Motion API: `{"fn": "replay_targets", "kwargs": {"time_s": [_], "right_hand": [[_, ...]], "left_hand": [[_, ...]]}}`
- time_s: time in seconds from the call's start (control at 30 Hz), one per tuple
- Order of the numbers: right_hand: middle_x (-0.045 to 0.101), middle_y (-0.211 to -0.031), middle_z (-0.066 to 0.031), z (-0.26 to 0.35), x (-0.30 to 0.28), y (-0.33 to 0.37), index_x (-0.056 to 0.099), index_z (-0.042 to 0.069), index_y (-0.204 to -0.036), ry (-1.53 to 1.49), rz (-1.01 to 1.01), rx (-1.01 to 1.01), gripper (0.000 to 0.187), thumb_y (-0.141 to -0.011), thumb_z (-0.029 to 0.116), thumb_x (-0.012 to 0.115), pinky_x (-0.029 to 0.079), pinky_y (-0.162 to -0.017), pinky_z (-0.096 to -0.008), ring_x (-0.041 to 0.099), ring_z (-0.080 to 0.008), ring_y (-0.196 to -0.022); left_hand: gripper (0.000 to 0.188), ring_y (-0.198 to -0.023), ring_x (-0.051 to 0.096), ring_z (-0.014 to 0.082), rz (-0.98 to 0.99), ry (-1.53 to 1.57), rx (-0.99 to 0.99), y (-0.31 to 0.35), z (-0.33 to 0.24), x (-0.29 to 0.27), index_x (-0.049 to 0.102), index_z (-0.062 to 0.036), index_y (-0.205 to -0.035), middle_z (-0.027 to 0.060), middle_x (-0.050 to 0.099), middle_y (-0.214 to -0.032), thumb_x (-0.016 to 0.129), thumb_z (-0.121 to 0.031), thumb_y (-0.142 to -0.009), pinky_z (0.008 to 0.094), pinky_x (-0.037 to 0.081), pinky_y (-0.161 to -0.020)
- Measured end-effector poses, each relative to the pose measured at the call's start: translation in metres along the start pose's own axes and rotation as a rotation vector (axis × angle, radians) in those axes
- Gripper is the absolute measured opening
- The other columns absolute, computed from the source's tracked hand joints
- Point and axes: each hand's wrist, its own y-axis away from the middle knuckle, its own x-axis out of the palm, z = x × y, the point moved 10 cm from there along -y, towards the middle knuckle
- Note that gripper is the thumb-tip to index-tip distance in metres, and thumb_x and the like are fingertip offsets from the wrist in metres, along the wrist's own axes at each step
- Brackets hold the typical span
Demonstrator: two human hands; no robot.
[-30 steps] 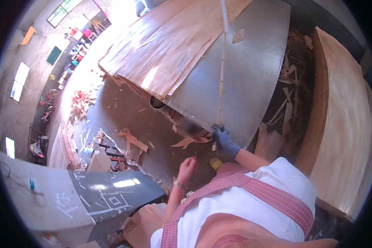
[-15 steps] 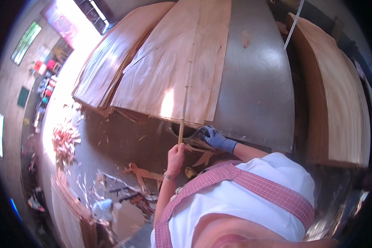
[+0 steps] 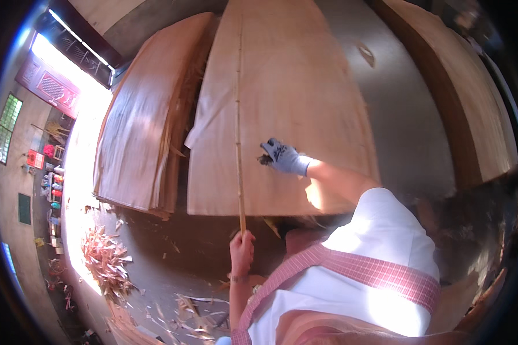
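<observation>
My bare left hand [image 3: 242, 250] is closed round the near end of a long thin bamboo stick [image 3: 239, 172], which runs away from me over a stack of wood veneer sheets [image 3: 293, 86]. My right hand [image 3: 283, 157] wears a blue-grey glove with dark fingertips and reaches over the top veneer sheet. Its fingers are bent and a little apart, and I see nothing held in them. Whether the glove touches the sheet cannot be told. A bright patch of light lies on the veneer below the right forearm.
Another veneer stack [image 3: 144, 115] stands to the left, and a tall one [image 3: 460, 86] to the right. A grey flat surface [image 3: 403, 109] lies between the middle and right stacks. Veneer scraps [image 3: 105, 259] are heaped on the floor at left, beside a bright doorway.
My right hand has moved from the stack's near edge to above the top sheet. My left hand still holds the stick. The view has shifted, and the veneer now spreads farther right.
</observation>
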Motion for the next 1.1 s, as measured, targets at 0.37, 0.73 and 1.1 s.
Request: {"fn": "replay_targets", "kwargs": {"time_s": [0.37,0.73,1.1], "right_hand": [[0.052,-0.123,-0.0197,-0.039,0.036,-0.332,0.062,0.015,-0.116,0.503,0.215,0.148,0.038,-0.086,0.040,0.065,0.052,-0.082,-0.0511,0.064,-0.0358,-0.098],[0.066,-0.097,-0.0145,0.266,0.207,-0.181,0.064,0.002,-0.100,-0.438,0.401,-0.200,0.023,-0.092,0.024,0.062,0.049,-0.078,-0.0378,0.064,-0.0298,-0.089],[0.040,-0.145,-0.0272,-0.126,0.004,0.189,0.034,-0.006,-0.144,0.955,-0.128,1.440,0.058,-0.095,0.020,0.050,0.039,-0.108,-0.0494,0.042,-0.0415,-0.133]], "left_hand": [[0.023,-0.051,0.035,-0.0015,-0.026,-0.099,0.118,-0.108,-0.101,-0.185,0.060,-0.0060,-0.079,-0.0099,0.043,-0.060,0.057,-0.018,-0.099,0.0191,0.026,-0.045],[0.020,-0.053,0.035,-0.0015,0.242,0.053,0.242,-0.179,-0.163,-0.215,0.057,-0.0087,-0.084,-0.0099,0.043,-0.063,0.055,-0.019,-0.101,0.0190,0.024,-0.046],[0.028,-0.038,0.033,0.0033,0.480,0.095,0.059,-0.167,-0.120,-0.114,0.054,-0.0062,-0.085,-0.0057,0.040,-0.051,0.055,-0.029,-0.102,0.0208,0.024,-0.034]]}}
